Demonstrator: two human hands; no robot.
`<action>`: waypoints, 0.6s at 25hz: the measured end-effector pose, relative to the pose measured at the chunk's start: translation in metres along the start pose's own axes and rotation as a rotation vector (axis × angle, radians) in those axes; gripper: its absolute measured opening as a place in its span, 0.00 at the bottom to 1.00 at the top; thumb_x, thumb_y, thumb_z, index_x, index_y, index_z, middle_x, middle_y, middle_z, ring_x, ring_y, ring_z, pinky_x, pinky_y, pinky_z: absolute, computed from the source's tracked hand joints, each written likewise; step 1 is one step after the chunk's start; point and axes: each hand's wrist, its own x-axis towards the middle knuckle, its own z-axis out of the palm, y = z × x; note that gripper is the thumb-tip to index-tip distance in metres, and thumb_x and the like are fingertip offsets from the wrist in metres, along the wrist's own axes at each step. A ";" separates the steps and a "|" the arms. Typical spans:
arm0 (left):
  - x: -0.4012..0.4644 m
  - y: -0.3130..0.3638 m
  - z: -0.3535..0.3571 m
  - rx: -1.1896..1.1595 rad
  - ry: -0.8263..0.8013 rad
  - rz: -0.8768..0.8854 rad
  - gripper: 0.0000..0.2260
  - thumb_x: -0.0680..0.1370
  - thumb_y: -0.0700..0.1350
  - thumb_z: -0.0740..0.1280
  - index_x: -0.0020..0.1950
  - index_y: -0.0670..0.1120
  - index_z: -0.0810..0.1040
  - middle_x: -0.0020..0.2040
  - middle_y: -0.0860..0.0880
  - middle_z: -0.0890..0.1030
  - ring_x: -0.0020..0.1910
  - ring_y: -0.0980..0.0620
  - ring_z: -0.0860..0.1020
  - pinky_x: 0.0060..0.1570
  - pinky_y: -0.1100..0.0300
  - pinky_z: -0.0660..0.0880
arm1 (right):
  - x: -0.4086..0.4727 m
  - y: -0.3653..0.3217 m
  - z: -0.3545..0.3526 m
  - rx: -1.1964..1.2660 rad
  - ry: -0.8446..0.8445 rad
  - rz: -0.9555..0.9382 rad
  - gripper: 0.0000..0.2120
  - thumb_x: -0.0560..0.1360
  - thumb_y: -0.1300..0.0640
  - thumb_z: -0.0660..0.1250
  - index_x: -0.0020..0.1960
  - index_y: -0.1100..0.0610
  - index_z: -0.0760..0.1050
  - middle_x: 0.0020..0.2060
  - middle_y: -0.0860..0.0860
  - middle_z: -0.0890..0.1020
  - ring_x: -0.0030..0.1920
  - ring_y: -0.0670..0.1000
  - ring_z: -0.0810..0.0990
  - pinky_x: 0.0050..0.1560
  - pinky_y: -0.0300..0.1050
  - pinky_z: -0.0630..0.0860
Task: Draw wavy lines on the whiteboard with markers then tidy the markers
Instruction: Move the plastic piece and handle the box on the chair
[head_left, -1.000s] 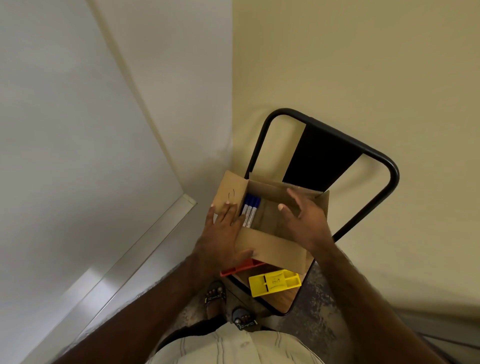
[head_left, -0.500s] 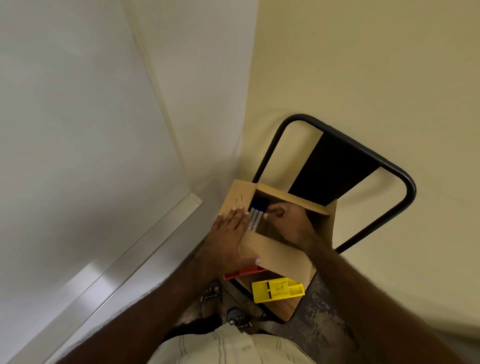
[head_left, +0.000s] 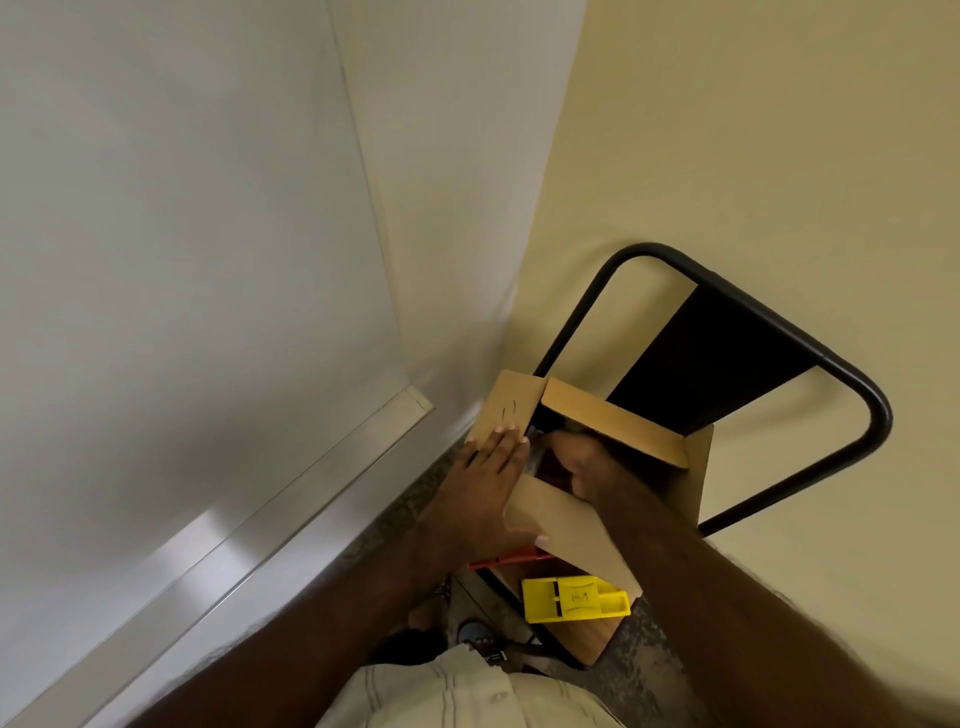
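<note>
An open cardboard box (head_left: 618, 426) stands on a chair seat in the room's corner. My left hand (head_left: 483, 488) lies flat with straight fingers on the box's left flap, thumb against the near flap. My right hand (head_left: 582, 462) is down inside the box, fingers curled around the markers (head_left: 530, 457). Only a sliver of the markers shows between my two hands. The whiteboard (head_left: 156, 260) fills the left side, and no lines show on the part in view.
The whiteboard's metal ledge (head_left: 311, 499) runs diagonally below it. The black-framed chair (head_left: 779, 332) stands against the cream wall. A yellow plastic piece (head_left: 571, 597) and a red object (head_left: 509, 558) lie on the wooden seat (head_left: 587, 639) in front of the box.
My right hand has gone from hovering open over the box down into it and curled at the markers. The left hand stayed on the flap. The view shifted left.
</note>
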 end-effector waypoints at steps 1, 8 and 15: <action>0.000 0.000 0.001 -0.012 -0.003 0.003 0.53 0.75 0.74 0.62 0.84 0.46 0.37 0.84 0.47 0.36 0.83 0.50 0.35 0.81 0.48 0.36 | 0.004 -0.001 0.001 0.012 -0.017 0.019 0.12 0.83 0.56 0.67 0.62 0.60 0.82 0.57 0.58 0.85 0.57 0.57 0.83 0.60 0.53 0.81; 0.002 0.000 0.003 -0.038 -0.010 -0.003 0.53 0.75 0.74 0.63 0.84 0.47 0.38 0.84 0.48 0.36 0.82 0.51 0.35 0.82 0.47 0.38 | 0.006 -0.009 0.023 -0.032 -0.037 0.044 0.13 0.83 0.51 0.67 0.58 0.58 0.83 0.54 0.57 0.85 0.56 0.59 0.83 0.61 0.57 0.82; 0.001 0.000 -0.002 -0.050 -0.021 -0.003 0.53 0.76 0.73 0.64 0.84 0.47 0.37 0.84 0.48 0.35 0.83 0.50 0.36 0.82 0.47 0.38 | 0.010 -0.012 0.017 0.095 -0.086 0.106 0.13 0.84 0.52 0.64 0.59 0.57 0.84 0.53 0.57 0.87 0.56 0.59 0.86 0.61 0.58 0.83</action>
